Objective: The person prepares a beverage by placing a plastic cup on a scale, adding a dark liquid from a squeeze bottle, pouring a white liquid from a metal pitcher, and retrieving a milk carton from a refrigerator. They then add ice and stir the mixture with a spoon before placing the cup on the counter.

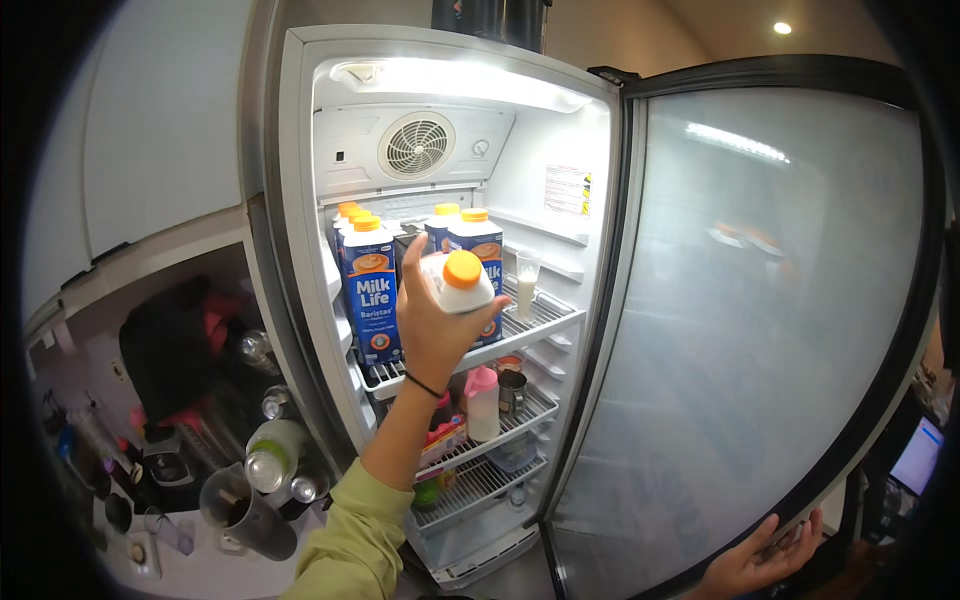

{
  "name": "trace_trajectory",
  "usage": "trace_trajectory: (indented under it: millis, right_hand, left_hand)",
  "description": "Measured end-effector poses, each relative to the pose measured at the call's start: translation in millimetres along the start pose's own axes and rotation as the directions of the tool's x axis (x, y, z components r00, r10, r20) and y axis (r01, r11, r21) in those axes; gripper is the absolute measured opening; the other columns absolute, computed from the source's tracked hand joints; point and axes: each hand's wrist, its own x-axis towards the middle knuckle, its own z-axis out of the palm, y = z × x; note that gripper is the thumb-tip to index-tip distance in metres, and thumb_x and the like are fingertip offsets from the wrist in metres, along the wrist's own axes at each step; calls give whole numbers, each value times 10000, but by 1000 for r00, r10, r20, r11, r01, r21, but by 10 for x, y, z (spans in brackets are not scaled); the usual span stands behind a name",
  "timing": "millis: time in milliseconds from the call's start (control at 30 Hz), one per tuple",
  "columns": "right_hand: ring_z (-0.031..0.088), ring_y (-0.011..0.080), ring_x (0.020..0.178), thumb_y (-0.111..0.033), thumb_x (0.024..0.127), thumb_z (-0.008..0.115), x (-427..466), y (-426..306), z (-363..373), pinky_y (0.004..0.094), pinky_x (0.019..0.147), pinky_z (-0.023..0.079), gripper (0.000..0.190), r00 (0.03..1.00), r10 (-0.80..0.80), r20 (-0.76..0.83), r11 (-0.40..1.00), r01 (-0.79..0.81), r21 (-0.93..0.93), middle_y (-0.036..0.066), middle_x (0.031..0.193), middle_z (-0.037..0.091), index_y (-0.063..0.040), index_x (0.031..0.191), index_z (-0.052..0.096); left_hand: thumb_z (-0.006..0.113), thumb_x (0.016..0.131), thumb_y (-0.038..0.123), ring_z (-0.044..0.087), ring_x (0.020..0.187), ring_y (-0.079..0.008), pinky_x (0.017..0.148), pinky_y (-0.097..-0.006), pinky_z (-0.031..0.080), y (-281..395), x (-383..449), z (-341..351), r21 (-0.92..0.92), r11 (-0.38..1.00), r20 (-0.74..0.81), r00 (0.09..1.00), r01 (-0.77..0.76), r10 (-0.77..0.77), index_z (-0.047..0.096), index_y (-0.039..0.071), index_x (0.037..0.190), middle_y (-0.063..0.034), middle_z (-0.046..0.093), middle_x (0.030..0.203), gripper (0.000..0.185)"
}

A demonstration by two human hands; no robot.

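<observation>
My left hand (439, 322) is wrapped around a milk carton (465, 296) with a white top and an orange screw cap, in front of the refrigerator's upper wire shelf (536, 324). Thumb and fingers lie on opposite sides of its top; the hand hides most of its body. Behind it on the shelf stand blue Milk Life cartons (369, 300) in a left row and more cartons (480, 238) to the right. A clear glass (526, 289) with some white liquid stands at the shelf's right. At lower right, my right hand (772, 555) grips the edge of the open refrigerator door (750, 337).
A lower shelf (544, 411) bears a pink-lidded bottle (482, 405) and a metal pitcher (513, 391). On the left counter (202, 570) stand a grey jug (251, 517), bottles and glasses. A lit screen (916, 454) is at far right. A wall cabinet (165, 127) hangs at upper left.
</observation>
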Motion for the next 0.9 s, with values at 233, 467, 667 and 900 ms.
trace_trajectory:
  millis: [233,467,667,900]
  right_hand:
    - [568,341,1116,-137,942,716,13,65,-81,406,936,531,491,1000,-8,21,999,9,-32,283,1335,433,86,1266,421]
    - [438,312,1373,94,949,575,-67,62,-193,431,1153,392,431,983,151,100,982,-161,97,169,1465,375,18,1344,420]
    - [444,308,1364,88,925,607,-72,79,-230,415,1132,379,583,967,235,101,957,-248,148,177,1494,374,-4,1435,340]
    - [425,313,1368,-105,920,706,-157,163,-375,425,1123,329,721,889,382,254,912,-407,52,168,1509,379,-79,1506,288]
  left_hand:
    - [990,542,343,657,1001,-303,887,-432,528,-101,-28,-49,229,952,-15,977,-203,212,543,66,1284,-134,653,1120,909]
    - [694,594,868,304,1416,-310,1095,-610,227,-284,745,-143,866,498,116,986,-43,-118,751,67,1145,-127,461,1439,974]
    - [810,690,658,643,1082,-357,931,-419,514,-799,996,-240,626,772,-183,983,107,12,684,67,1161,-198,580,1291,767]
    - [790,809,333,620,1075,-345,941,-445,491,-1061,847,-350,605,796,-130,982,-30,136,624,68,1179,-152,644,1143,485]
